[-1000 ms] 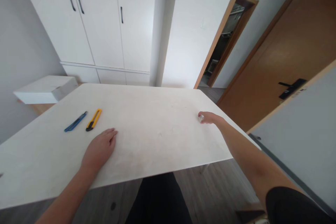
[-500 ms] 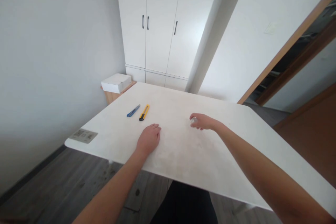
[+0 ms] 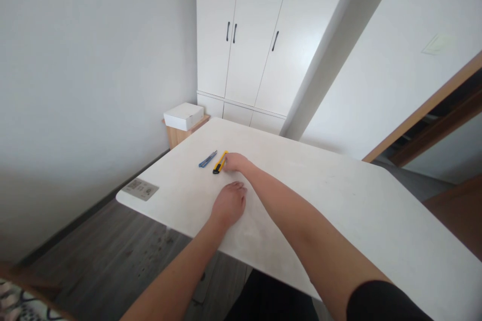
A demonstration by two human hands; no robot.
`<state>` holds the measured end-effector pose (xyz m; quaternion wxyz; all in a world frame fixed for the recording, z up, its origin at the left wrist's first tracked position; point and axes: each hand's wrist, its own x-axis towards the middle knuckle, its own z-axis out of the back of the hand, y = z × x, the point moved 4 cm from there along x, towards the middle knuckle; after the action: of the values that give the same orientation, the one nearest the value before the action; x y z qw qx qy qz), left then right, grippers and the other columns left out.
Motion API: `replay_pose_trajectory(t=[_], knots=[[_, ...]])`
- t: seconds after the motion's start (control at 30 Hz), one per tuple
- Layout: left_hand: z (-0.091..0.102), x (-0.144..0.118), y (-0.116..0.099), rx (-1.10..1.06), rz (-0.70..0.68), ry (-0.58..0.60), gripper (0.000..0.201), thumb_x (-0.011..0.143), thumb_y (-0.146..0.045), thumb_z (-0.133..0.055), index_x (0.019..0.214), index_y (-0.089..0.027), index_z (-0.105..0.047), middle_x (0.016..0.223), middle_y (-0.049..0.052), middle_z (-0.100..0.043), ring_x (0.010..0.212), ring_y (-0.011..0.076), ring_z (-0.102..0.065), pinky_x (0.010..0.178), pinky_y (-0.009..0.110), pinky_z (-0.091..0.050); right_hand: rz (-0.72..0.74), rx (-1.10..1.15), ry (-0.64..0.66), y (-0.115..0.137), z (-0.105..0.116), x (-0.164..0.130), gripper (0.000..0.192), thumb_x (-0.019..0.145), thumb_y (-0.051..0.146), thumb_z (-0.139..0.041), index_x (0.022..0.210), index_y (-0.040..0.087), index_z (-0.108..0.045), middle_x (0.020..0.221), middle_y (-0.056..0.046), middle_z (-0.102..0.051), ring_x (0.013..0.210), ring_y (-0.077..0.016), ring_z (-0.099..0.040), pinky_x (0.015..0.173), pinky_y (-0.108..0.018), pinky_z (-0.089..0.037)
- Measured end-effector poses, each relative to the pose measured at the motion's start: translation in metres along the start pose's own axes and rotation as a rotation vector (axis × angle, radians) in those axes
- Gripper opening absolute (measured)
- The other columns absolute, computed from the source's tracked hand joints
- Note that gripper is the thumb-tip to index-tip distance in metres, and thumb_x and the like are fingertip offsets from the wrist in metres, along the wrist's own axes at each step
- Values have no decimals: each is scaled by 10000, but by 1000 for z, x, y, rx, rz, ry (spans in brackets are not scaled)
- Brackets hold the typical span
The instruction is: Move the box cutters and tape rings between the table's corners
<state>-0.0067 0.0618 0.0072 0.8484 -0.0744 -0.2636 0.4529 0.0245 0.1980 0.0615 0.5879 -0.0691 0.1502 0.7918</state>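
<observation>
Readable text: none; no word, number or brand can be made out anywhere in the head view.
Grey rectangular printed sticker (image 3: 140, 189): lies at the table's corner at about 9 o'clock from the hands; it carries rows of small print, too small and blurred to read.
Yellow-and-black plastic utility knife (image 3: 219, 162): no marking legible on its body.
Blue slim plastic utility knife (image 3: 208, 159): just beside the yellow one, at its 9 o'clock; no lettering can be told.
White rectangular cardboard box (image 3: 184, 116): plain faces, no print visible.
</observation>
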Motion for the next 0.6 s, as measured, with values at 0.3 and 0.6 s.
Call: replay_pose_trajectory(t=[0.3,0.6], knots=[[3,1,-2,-43,-12,-8,285,907,-132,-463,1061,-168,-699,1188,123,-703,1164,232,-624,1103,420,-430,-22,137,-134,9,-3,21,448,850,375,-657,1246,168,-628,1189,-121,-715,1077,-261,-673,794,-290,-522],[0,1,-1,-8,23,-1,300,906,-153,-459,1082,-161,-702,1138,136,-718,1118,253,-641,1058,427,-455,10,128,-109,19,-1,-17,558,795,493,-744,1207,141,-609,1194,-161,-682,1121,-301,-640,855,-350,-511]])
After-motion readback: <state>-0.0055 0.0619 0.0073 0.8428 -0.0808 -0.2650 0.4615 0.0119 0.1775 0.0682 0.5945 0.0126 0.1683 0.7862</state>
